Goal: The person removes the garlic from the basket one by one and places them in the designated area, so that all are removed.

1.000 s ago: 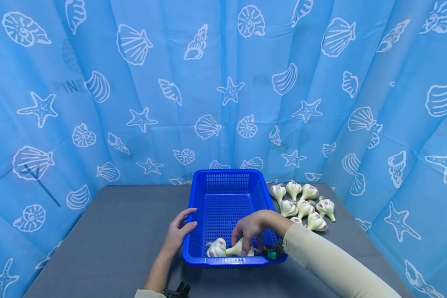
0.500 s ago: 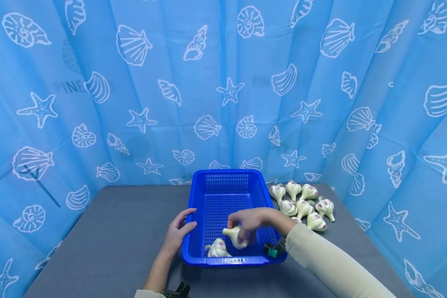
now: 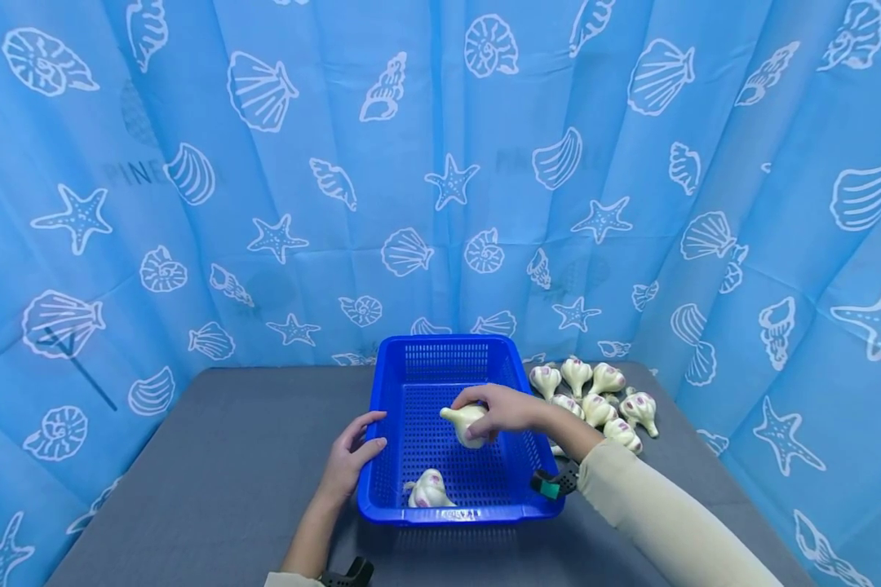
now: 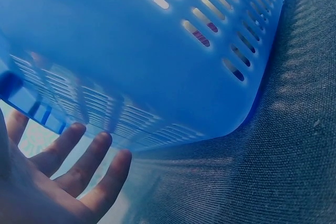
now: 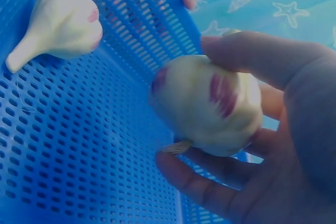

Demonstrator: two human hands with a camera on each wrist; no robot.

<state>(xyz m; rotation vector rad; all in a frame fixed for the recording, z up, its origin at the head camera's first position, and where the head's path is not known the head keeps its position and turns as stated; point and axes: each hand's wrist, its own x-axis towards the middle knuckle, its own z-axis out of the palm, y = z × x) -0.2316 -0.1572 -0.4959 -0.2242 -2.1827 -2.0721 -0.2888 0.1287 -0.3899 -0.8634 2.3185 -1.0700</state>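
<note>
In the head view my right hand (image 3: 495, 412) holds a garlic bulb (image 3: 464, 426) above the blue basket's floor, its stem pointing left. Thumb and fingers curl round this bulb in the right wrist view, where purple patches show on its white skin. Another garlic bulb (image 3: 430, 489) lies inside the basket (image 3: 461, 514) at the near left corner. My left hand (image 3: 352, 461) grips the basket's left rim, with thumb and a fingertip over the edge. Its other fingers (image 4: 86, 169) spread along the outside, seen in the left wrist view.
Several garlic bulbs (image 3: 598, 408) are grouped on the grey table (image 3: 264, 456) right of the basket. A blue shell-patterned curtain (image 3: 440, 163) hangs behind the table and along its sides.
My right hand has lifted one garlic bulb from the basket's near end and carried it up and toward the far side. The other bulb stays in the corner; my left hand keeps its place.
</note>
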